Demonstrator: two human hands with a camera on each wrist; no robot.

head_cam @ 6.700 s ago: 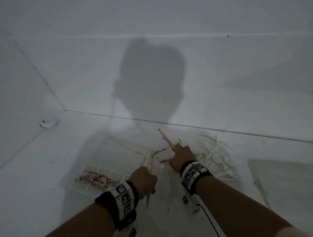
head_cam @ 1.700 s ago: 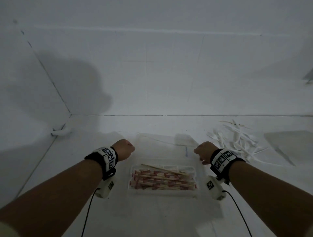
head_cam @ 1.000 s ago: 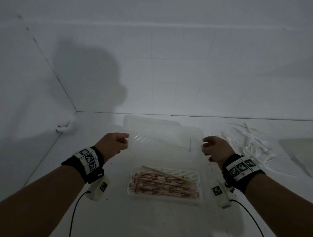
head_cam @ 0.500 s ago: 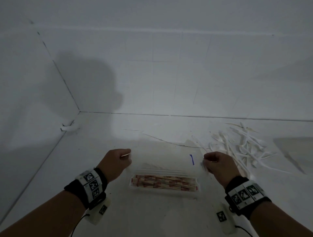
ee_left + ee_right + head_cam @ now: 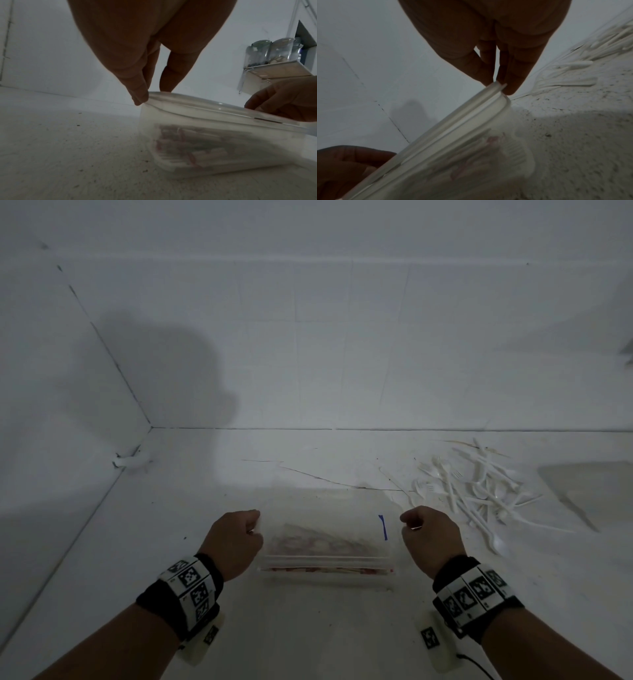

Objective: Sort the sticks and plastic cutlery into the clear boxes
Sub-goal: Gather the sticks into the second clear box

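A clear box (image 5: 325,529) stands over the white slatted tray of red-and-tan sticks (image 5: 322,546), which show blurred through its wall. My left hand (image 5: 255,523) pinches the box's left top edge, and my right hand (image 5: 406,523) pinches its right top edge. In the left wrist view, thumb and fingers (image 5: 140,97) close on the rim of the box (image 5: 205,135). The right wrist view shows fingertips (image 5: 510,88) pinching the rim of the box (image 5: 462,142). White plastic cutlery (image 5: 479,491) lies in a loose pile to the right.
A second clear plastic piece (image 5: 589,491) lies at the far right beyond the cutlery. A small white object (image 5: 132,462) sits in the back left corner. White walls close the back and left. Glass jars (image 5: 274,52) stand on a shelf.
Both hands have brought the clear box down from a raised, tilted hold over the tray of sticks. The sticks now show only through its wall.
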